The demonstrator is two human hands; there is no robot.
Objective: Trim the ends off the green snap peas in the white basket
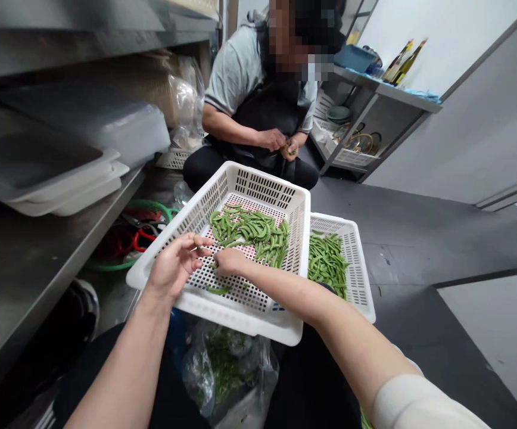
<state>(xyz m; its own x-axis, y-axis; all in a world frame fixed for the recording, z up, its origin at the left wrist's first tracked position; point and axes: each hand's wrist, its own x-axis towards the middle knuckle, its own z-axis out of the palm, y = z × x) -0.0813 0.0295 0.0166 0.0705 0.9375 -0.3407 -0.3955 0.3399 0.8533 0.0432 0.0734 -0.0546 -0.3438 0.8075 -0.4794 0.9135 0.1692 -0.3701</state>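
Observation:
A white slotted plastic basket [258, 325] rests in front of me, with a loose heap of green pea pods [258, 229] towards its far side. My left hand [173, 262] is over the basket's near left rim, palm turned up and fingers half curled. A tiny green bit shows between its fingertips, too small to name. Reaching across the basket, my right hand [230, 262] has its fingers closed, back upward. A bit of green pod peeks out at its fingertips, mostly hidden. One separate pod [219, 290] lies near the basket's front.
A second white basket [360, 268] of pods stands lower right. Below is a clear plastic bag [236, 369] with green scraps. Opposite, a co-worker [258, 107] handles something small. A green-rimmed basket [106, 266] holds red-handled scissors [140, 238]. A steel shelf [62, 262] runs along the left.

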